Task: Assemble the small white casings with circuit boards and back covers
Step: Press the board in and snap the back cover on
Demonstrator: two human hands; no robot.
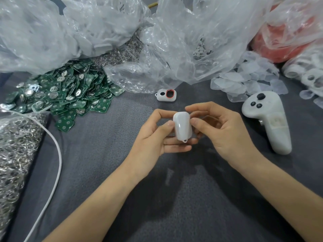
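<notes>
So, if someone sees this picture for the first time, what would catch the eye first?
Probably the left hand and right hand at the centre, together holding a small white casing above the grey cloth. Then the heap of green circuit boards at the left, and the white controller lying at the right.

Smooth glossy white plastic casing (182,126), matt grey cloth table cover (108,172), crinkled clear plastic bags (183,41), shiny metal rings (15,142), green circuit boards (70,95)

Grey cloth (104,172), circuit boards (70,95) (heaped), 1 white casing (166,95), controller (267,119)
</notes>
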